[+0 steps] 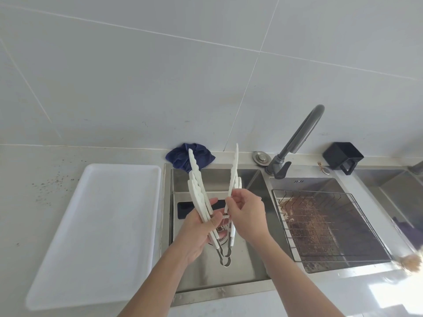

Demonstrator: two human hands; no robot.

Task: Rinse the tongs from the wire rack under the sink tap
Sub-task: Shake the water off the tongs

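Two bare forearms come up from the bottom edge of the view, uncovered as far as can be seen, with no sleeve or cuff on either. The left hand (196, 232) and the right hand (246, 213) are ungloved. Neither wrist carries a watch or band, and the visible fingers carry no rings.

White-tipped steel tongs (199, 202) splayed open, tips up; over sink (238, 271)

wall: big pale tiles (160, 76) | countertop (34, 179) light, speckled with dark crumbs | white tray (103, 225) on it | bright glare patch bottom right
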